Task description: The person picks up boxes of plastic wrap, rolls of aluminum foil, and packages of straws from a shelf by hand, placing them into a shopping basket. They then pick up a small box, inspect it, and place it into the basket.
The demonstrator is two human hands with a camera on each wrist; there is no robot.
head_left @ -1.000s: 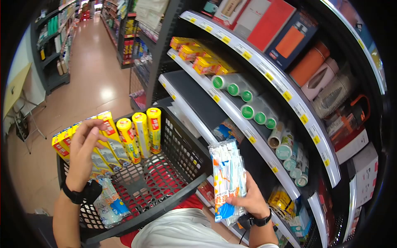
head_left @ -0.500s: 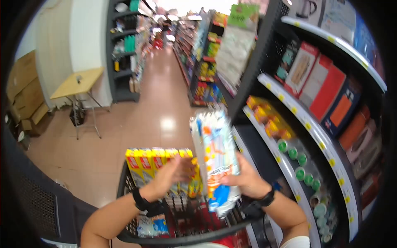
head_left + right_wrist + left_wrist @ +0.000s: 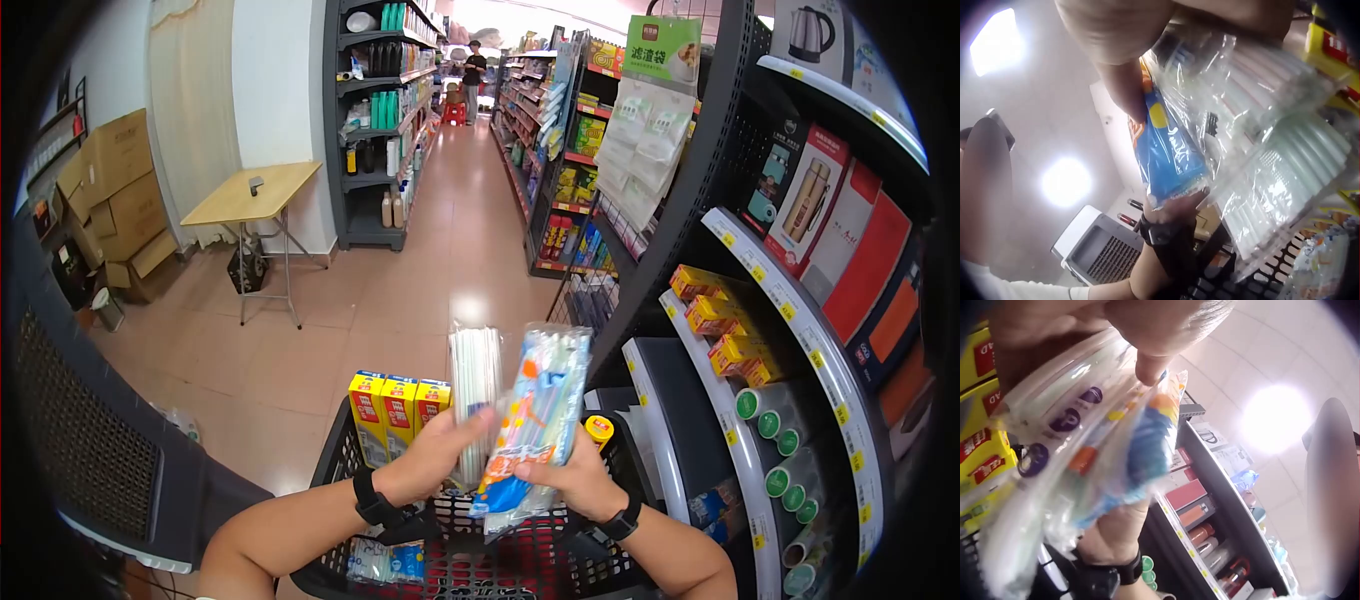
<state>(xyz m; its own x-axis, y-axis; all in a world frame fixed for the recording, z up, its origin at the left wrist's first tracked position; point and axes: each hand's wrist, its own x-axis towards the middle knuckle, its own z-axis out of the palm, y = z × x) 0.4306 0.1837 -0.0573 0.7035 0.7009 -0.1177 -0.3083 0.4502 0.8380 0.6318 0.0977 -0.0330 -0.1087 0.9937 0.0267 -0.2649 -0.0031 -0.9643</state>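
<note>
My left hand (image 3: pixel 440 458) grips a clear pack of pale drinking straws (image 3: pixel 476 375), its thumb across the front. With thumb and fingers, my right hand (image 3: pixel 578 482) holds a second straw pack (image 3: pixel 540 400), printed orange and blue. Both packs stand nearly upright side by side over a black shopping basket (image 3: pixel 325 470). In the left wrist view, purple round marks show on the clear pack (image 3: pixel 1066 420). The blue end of the printed pack (image 3: pixel 1175 153) shows in the right wrist view. Another straw pack (image 3: pixel 385 562) lies in the basket's near left corner.
Several yellow boxes (image 3: pixel 397 408) stand at the basket's far left, and a yellow tube (image 3: pixel 599 430) at its right. Shelves (image 3: pixel 735 440) with boxes and rolls line the right. Ahead runs an aisle with a distant person (image 3: pixel 474 80); a folding table (image 3: pixel 255 195) stands left.
The right hand has brought the straw packs leftward over the basket. The left hand, empty before, has moved from the yellow boxes and taken hold of one pack. The head view has lifted towards the aisle.
</note>
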